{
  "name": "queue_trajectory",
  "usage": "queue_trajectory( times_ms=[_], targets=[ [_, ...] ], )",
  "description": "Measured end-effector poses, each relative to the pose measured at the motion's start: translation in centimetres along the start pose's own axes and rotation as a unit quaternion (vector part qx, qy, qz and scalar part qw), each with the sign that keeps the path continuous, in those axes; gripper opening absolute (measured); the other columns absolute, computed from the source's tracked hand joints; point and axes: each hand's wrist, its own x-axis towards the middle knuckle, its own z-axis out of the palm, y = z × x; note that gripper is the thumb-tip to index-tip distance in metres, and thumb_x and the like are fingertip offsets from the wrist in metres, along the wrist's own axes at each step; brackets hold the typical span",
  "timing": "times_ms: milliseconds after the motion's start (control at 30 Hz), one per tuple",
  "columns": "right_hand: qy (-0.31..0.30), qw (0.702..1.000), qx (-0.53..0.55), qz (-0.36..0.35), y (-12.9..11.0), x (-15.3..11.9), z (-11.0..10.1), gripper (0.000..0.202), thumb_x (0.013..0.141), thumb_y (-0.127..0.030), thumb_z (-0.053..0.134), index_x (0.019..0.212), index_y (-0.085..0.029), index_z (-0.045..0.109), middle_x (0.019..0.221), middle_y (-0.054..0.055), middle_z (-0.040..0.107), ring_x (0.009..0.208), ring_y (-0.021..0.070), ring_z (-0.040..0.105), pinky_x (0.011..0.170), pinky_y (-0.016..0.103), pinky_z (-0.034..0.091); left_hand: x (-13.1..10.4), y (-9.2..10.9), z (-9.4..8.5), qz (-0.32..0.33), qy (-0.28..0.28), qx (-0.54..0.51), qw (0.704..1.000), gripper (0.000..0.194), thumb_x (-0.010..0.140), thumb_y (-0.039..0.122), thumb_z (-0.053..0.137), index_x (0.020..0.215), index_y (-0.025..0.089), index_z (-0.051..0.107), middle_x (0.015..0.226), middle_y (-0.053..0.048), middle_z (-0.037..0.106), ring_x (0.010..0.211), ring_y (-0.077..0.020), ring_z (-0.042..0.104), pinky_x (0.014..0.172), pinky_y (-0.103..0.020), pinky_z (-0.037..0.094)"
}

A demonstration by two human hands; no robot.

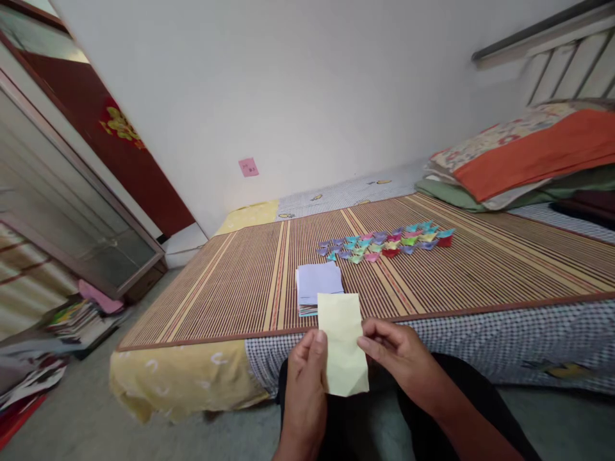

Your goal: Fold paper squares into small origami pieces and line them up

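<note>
A pale yellow sheet of paper (342, 346), creased and taller than wide, is held up in front of me above my knees. My left hand (307, 378) pinches its left edge between thumb and fingers. On the opposite edge, the thumb and fingers of my right hand (396, 352) grip it near the middle. Just behind the sheet, a stack of square paper (318, 282) lies on the mat, with a lavender sheet on top. Farther back stand rows of small folded paper boats (384, 243) in several colours.
A striped woven mat (230, 275) covers the bed, over patterned sheets. Folded bedding with an orange cover (533, 153) lies at the back right. A pink note (248, 167) is on the wall. Papers and magazines (79, 320) are piled at the left.
</note>
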Motion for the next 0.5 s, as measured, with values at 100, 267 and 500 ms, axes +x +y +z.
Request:
queue_trajectory(
  times_ms=[100, 267, 500],
  targets=[
    [0.005, 1.0, -0.024, -0.009, -0.3, 0.0, -0.4, 0.035, 0.094, -0.048, 0.064, 0.075, -0.019, 0.061, 0.07, -0.003, 0.052, 0.067, 0.0142, 0.048, 0.062, 0.024, 0.041, 0.2, -0.1, -0.3, 0.003, -0.008, -0.047, 0.999, 0.028, 0.083, 0.041, 0.08, 0.082, 0.015, 0.069, 0.073, -0.003, 0.074, 0.063, -0.0153, 0.068, 0.065, -0.025, 0.053],
    [-0.008, 0.999, -0.029, -0.022, -0.7, -0.2, -0.4, 0.034, 0.096, -0.046, 0.06, 0.076, -0.019, 0.061, 0.071, -0.002, 0.054, 0.068, 0.0145, 0.049, 0.064, 0.025, 0.042, 0.4, -0.2, -0.5, -0.005, -0.014, -0.084, 0.996, 0.026, 0.081, 0.037, 0.083, 0.078, 0.015, 0.068, 0.065, -0.001, 0.071, 0.057, -0.0121, 0.063, 0.062, -0.022, 0.05],
    [-0.003, 0.999, -0.041, 0.007, -1.2, -0.1, 0.3, 0.023, 0.086, -0.039, 0.07, 0.078, -0.019, 0.063, 0.071, -0.002, 0.058, 0.066, 0.0143, 0.053, 0.061, 0.024, 0.045, 0.7, -1.4, -0.3, 0.011, 0.003, -0.086, 0.996, 0.027, 0.081, 0.038, 0.082, 0.079, 0.016, 0.066, 0.069, -0.001, 0.072, 0.064, -0.0153, 0.068, 0.069, -0.026, 0.054]
  ],
)
